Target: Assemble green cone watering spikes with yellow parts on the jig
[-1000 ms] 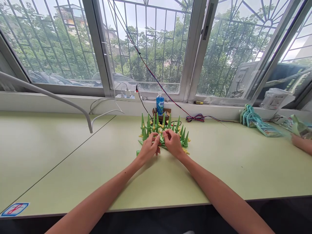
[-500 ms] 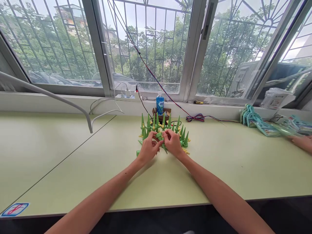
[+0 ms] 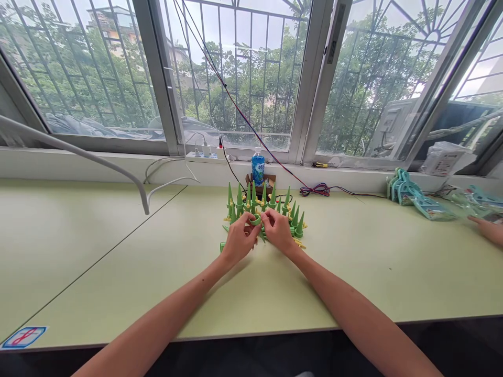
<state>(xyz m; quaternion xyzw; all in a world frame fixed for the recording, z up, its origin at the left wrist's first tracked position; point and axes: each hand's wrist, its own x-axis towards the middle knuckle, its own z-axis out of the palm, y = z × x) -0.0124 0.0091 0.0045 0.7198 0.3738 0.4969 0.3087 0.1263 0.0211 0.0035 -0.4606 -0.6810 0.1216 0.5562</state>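
Note:
My left hand [image 3: 239, 240] grips a green spike with a round, ring-like open top [image 3: 255, 220], tilted so the opening faces me. Close beside it on the right, my right hand [image 3: 276, 228] is pinched at the edge of that top; what lies between its fingertips is too small to make out. Behind both hands, several green spikes [image 3: 300, 225] with small yellow parts stand point up on the table. Some yellow pieces [image 3: 299, 244] lie just right of my right hand, and a green piece [image 3: 222, 246] lies left of my left hand.
A blue bottle [image 3: 258, 167] stands by a cardboard box behind the spikes. Coiled cable [image 3: 315, 189] lies at the back of the table [image 3: 118, 293]. Teal packaged items [image 3: 428, 204] and another person's hand [image 3: 487, 228] are at the right. A white cable [image 3: 118, 162] hangs at the left.
The green spike has tilted, its open top turning toward me and its point drawing back under my hands. At the far right, the other person's hand has shifted slightly.

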